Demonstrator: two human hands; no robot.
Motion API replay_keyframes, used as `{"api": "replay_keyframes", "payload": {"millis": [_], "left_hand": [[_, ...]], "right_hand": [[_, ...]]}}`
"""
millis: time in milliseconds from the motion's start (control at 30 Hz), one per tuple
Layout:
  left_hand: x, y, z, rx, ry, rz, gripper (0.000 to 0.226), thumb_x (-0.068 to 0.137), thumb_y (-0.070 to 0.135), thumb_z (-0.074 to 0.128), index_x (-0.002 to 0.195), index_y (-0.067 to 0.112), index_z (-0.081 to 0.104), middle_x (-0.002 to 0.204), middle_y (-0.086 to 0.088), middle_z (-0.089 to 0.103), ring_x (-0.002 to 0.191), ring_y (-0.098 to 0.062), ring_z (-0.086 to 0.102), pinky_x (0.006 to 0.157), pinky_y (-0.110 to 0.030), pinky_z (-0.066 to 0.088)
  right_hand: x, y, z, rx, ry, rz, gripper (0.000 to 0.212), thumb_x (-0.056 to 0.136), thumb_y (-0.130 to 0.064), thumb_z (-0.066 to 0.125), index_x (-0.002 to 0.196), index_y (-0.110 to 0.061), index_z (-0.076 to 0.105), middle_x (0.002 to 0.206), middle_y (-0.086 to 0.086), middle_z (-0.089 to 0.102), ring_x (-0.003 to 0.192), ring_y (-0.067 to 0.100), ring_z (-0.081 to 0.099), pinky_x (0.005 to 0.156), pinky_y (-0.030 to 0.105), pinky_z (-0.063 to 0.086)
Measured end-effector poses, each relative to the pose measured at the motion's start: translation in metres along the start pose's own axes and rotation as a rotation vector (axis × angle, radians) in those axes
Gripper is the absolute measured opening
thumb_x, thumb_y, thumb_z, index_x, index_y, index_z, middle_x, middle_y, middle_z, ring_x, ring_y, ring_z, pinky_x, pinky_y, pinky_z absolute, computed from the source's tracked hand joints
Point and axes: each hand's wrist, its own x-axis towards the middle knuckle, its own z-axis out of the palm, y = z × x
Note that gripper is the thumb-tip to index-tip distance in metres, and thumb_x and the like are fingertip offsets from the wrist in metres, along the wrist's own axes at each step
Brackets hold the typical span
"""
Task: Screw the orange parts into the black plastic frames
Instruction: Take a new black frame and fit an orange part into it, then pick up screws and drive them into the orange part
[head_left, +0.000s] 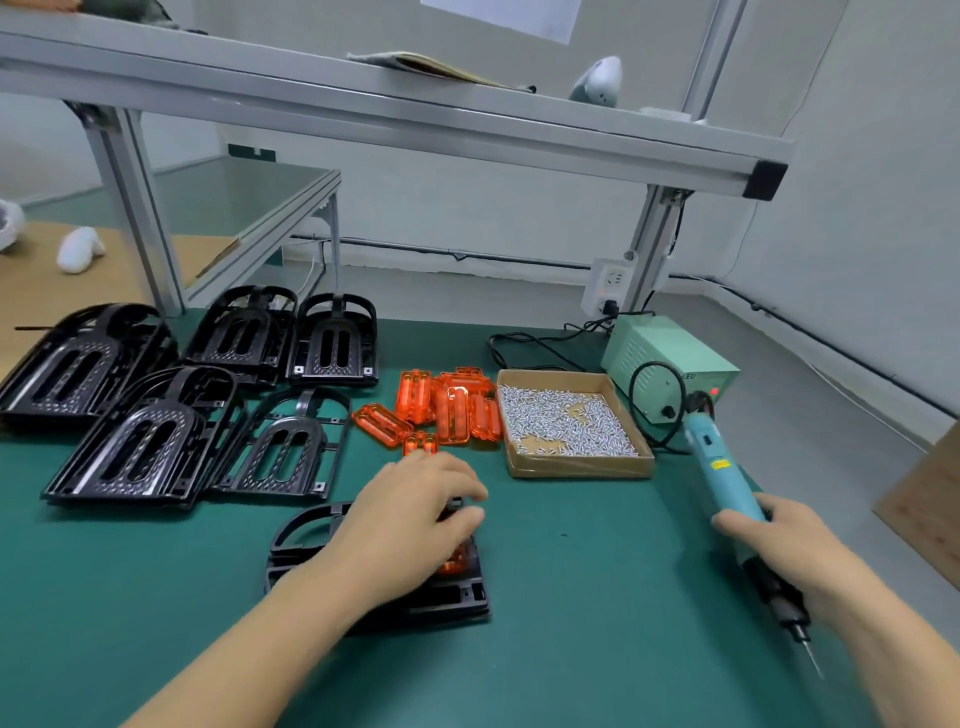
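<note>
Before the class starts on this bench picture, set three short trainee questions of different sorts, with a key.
1. True or false: the right hand holds the turquoise electric screwdriver.
2. What fills the shallow cardboard tray? A) small silver screws B) washers C) orange parts
3. Fill in: the left hand rests on a black plastic frame with an ____ part in it.

Key: 1 true; 2 A; 3 orange.

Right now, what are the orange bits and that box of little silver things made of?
The orange parts look like see-through glossy plastic: light glows through them. The box looks like brown cardboard, matte with raw edges. The screws inside look like metal, shiny silver-grey, though they are too small to be sure.
</note>
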Motion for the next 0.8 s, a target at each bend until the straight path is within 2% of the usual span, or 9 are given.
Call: {"api": "replay_keyframes", "payload": {"millis": [100,167,267,333,433,500,567,667,800], "left_hand": [[0.038,0.01,0.0,-0.06,0.014,-0.02,0.019,0.091,0.028,0.057,0.106,0.026,0.07,0.115,0.012,0.062,0.11,-0.011,0.051,0.099,-0.035,0.039],[0.067,0.02,0.003,-0.117,0.014,-0.051,0.018,0.091,0.021,0.058,0.104,0.022,0.072,0.11,0.005,0.066,0.104,-0.014,0.057,0.093,-0.034,0.044],[0.106,0.032,0.014,-0.179,-0.021,-0.105,0.018,0.092,0.013,0.058,0.101,0.017,0.073,0.104,0.001,0.07,0.091,-0.015,0.064,0.081,-0.027,0.051],[0.126,0.035,0.025,-0.189,-0.055,-0.127,0.018,0.091,0.009,0.059,0.1,0.015,0.073,0.105,-0.001,0.069,0.086,-0.014,0.063,0.078,-0.025,0.051],[0.148,0.037,0.042,-0.118,-0.138,-0.145,0.016,0.087,0.01,0.065,0.098,0.018,0.074,0.103,0.001,0.07,0.09,-0.014,0.063,0.089,-0.03,0.05],[0.158,0.035,0.052,0.012,-0.178,-0.149,0.012,0.085,0.017,0.069,0.094,0.023,0.074,0.101,0.007,0.071,0.1,-0.015,0.061,0.1,-0.035,0.039],[0.163,0.032,0.06,0.128,-0.177,-0.147,0.008,0.084,0.023,0.07,0.089,0.025,0.075,0.098,0.01,0.071,0.102,-0.015,0.059,0.101,-0.038,0.03],[0.166,0.028,0.067,0.21,-0.137,-0.147,0.006,0.083,0.027,0.071,0.085,0.025,0.076,0.094,0.01,0.071,0.101,-0.014,0.058,0.099,-0.039,0.03],[0.17,0.029,0.07,0.286,-0.147,-0.116,0.007,0.085,0.026,0.069,0.086,0.022,0.074,0.092,0.007,0.07,0.097,-0.016,0.06,0.105,-0.042,0.026]], "right_hand": [[-0.005,-0.008,-0.004,0.349,-0.031,-0.047,0.01,0.081,0.002,0.061,0.084,-0.006,0.054,0.052,0.005,0.051,0.04,0.015,0.043,0.037,0.018,0.034],[-0.011,-0.021,-0.001,0.637,-0.022,-0.153,0.021,0.082,0.005,0.058,0.093,-0.013,0.057,0.055,-0.001,0.052,0.041,0.009,0.045,0.038,0.015,0.038],[-0.022,-0.047,0.01,1.087,-0.026,-0.302,0.018,0.087,-0.004,0.057,0.092,-0.02,0.052,0.06,-0.006,0.049,0.045,0.006,0.047,0.042,0.014,0.042],[-0.025,-0.061,0.018,1.267,-0.072,-0.318,0.013,0.088,-0.011,0.058,0.089,-0.02,0.048,0.06,-0.005,0.049,0.046,0.007,0.048,0.045,0.015,0.044],[-0.026,-0.072,0.031,1.334,-0.142,-0.287,0.01,0.089,-0.016,0.059,0.095,-0.019,0.051,0.061,-0.004,0.048,0.047,0.007,0.047,0.044,0.017,0.043],[-0.024,-0.074,0.039,1.37,-0.149,-0.28,0.012,0.088,-0.018,0.06,0.098,-0.02,0.054,0.06,-0.005,0.047,0.047,0.007,0.046,0.045,0.017,0.044],[-0.022,-0.075,0.044,1.412,-0.149,-0.295,0.017,0.082,-0.018,0.062,0.097,-0.023,0.056,0.058,-0.006,0.047,0.046,0.006,0.046,0.048,0.017,0.045],[-0.021,-0.076,0.048,1.408,-0.15,-0.338,0.02,0.075,-0.017,0.064,0.093,-0.024,0.06,0.056,-0.007,0.045,0.044,0.005,0.044,0.046,0.018,0.045],[-0.021,-0.078,0.054,1.37,-0.101,-0.38,0.024,0.072,-0.014,0.066,0.095,-0.019,0.059,0.057,-0.005,0.045,0.046,0.006,0.045,0.046,0.018,0.043]]}}
